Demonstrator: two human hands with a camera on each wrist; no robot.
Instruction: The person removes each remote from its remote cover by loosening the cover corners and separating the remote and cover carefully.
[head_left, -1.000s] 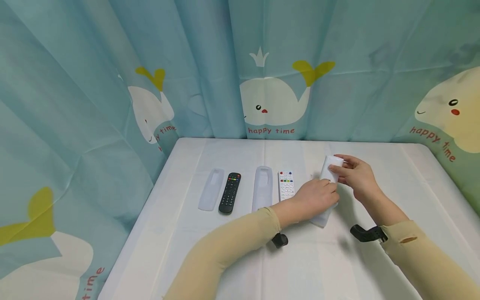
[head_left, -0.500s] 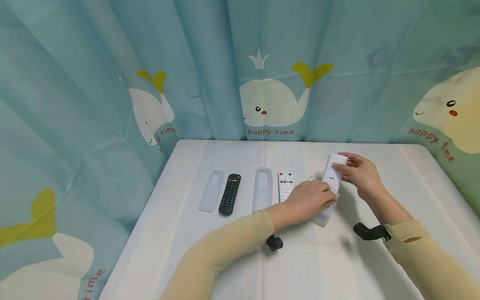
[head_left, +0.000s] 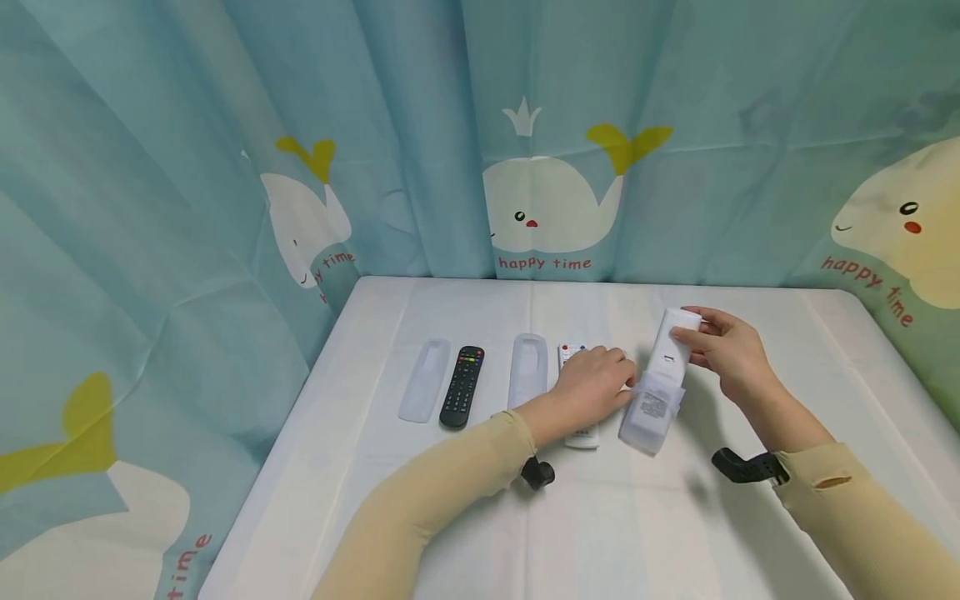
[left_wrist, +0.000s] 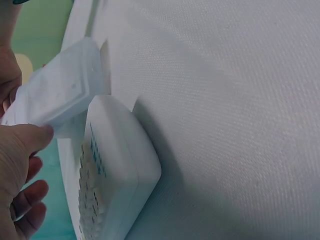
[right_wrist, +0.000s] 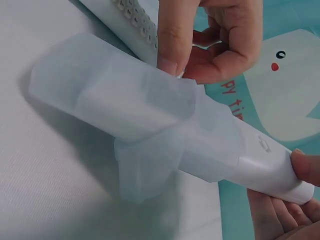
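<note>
My right hand (head_left: 727,350) grips the top end of a white remote control (head_left: 669,354), tilted with its back up. A translucent remote cover (head_left: 645,421) is around its lower part, with the cover's edge folded back in a loose flap (right_wrist: 150,162). My left hand (head_left: 592,383) is at the cover's left edge, thumb and a fingertip pinching there in the right wrist view. Beneath that hand lies a second white remote (head_left: 582,438) with coloured buttons, partly hidden. In the left wrist view this remote's end (left_wrist: 125,150) is close to the thumb.
To the left on the white table (head_left: 480,533) lie another translucent cover (head_left: 528,367), a black remote (head_left: 462,387) and a further translucent cover (head_left: 424,381). A blue-green curtain (head_left: 420,167) hangs behind the table's back edge and along the sides.
My left hand has come away from the front of the cover to its left side, over the second white remote. The folded cover now shows. The held remote has shifted slightly right.
</note>
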